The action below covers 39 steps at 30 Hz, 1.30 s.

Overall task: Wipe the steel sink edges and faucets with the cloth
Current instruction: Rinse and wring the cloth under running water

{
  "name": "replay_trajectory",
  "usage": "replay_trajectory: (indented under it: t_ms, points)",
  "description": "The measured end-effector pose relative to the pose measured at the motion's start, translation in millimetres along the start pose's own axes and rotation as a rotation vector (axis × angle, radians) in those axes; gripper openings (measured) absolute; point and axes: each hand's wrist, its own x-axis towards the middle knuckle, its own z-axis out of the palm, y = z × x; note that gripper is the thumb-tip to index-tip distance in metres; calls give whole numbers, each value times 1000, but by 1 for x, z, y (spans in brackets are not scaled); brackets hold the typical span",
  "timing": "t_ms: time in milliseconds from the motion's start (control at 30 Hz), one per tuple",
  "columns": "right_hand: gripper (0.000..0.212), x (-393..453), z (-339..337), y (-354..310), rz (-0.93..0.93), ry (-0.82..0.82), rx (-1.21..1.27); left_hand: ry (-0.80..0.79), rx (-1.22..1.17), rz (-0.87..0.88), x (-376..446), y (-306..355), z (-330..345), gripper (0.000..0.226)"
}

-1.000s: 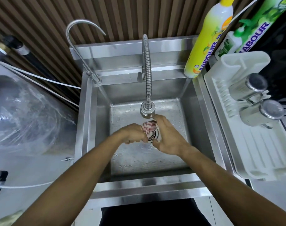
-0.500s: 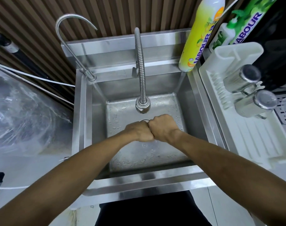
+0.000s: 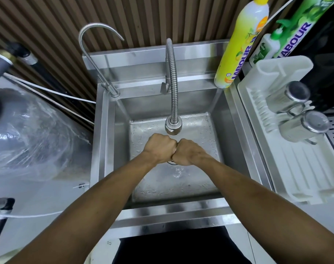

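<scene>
Left hand (image 3: 160,147) fisted | right hand (image 3: 189,152) fisted, knuckles touching | both over sink (image 3: 103,141) drain, under flexible faucet (image 3: 173,125) | cloth hidden (inside the fists? cannot tell) | basin wet

head view, steep downward, close over sink (image 3: 101,141).

We see two bare forearms reaching forward and down from the bottom corners, converging toward the middle. Our left hand (image 3: 160,147) is curled into a tight fist, knuckles up, back of the hand facing us. Our right hand (image 3: 189,152) is also clenched into a fist. The two fists press together, knuckles touching. Whatever the curled fingers enclose is hidden from us. Both wrists look straight.
</scene>
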Motion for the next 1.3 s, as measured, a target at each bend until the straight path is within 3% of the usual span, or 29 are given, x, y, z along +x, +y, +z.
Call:
replay_trajectory:
  t_ms: [367, 600, 1000, 1300]
  points:
    - [12, -8, -15, -4, 56, -94, 115, 95, 37, 59, 9, -9, 0, 12]
    - [18, -14, -29, -7, 92, -237, 157, 103, 56, 57, 9, -8, -3, 10]
    - [13, -9, -30, -16, 76, -243, 87, 47, 34, 30, 8, -14, -2, 6]
    - [15, -9, -25, -11, 66, -252, 26, 49, 42, 37, 3, -5, 7, 20]
